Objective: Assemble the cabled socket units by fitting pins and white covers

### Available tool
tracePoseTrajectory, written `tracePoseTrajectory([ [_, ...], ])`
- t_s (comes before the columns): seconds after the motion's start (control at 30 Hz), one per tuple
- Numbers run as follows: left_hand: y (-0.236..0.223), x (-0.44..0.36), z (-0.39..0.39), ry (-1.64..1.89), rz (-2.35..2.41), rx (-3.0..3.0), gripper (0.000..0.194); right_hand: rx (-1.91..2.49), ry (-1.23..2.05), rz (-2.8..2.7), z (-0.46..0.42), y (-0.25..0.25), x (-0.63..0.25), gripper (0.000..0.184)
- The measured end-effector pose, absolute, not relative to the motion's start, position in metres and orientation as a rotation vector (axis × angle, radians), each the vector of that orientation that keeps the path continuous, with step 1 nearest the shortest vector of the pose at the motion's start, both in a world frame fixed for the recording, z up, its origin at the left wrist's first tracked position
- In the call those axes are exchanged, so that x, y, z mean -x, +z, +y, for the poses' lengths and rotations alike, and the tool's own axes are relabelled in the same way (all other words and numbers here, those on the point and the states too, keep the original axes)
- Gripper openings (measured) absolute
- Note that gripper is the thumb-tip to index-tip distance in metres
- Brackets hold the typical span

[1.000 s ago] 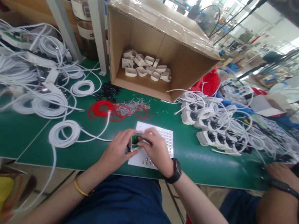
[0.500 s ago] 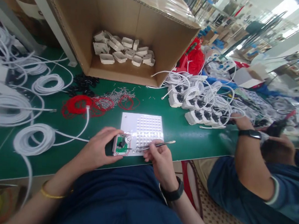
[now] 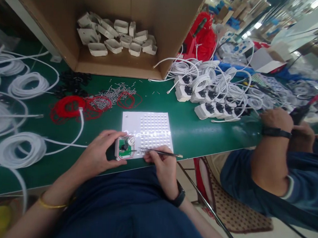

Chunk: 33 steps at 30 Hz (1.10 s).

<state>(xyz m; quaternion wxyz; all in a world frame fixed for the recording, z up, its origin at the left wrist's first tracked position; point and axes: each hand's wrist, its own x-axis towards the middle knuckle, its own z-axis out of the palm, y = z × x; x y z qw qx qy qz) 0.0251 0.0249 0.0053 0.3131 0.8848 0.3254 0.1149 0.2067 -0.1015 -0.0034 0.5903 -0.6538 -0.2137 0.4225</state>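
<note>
My left hand grips a small white housing by its left side, thumb below and fingers above. Inside it shows a green circuit board with a black part and a round white part. In my right hand is a pair of tweezers, held between thumb and fingers and pointing left toward the housing. The tips are over a white sheet that carries rows of small clear dots. Whether the tips hold anything is too small to tell. The housing rests at the sheet's lower left corner.
A cardboard box with white housings stands behind. Red rings, screws and black parts lie left of centre. White cable coils are at left, cabled white units at right. A co-worker sits at right.
The view has shifted, so the bench items sit further left and higher. My right hand and the tweezers are lower, the tweezers lying flatter. The co-worker's hand has drawn back from the white units.
</note>
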Motion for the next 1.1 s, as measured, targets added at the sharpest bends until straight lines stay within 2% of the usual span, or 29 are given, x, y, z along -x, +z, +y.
tracePoseTrajectory([
  [0.23, 0.006, -0.027, 0.024, 0.324, 0.874, -2.357, 0.063, 1.542, 0.979, -0.532, -0.102, -0.002, -0.207, 0.024],
  [1.1, 0.003, -0.027, 0.025, 0.361, 0.844, -2.382, 0.065, 1.57, 1.045, -0.737, -0.104, 0.007, -0.214, 0.02],
])
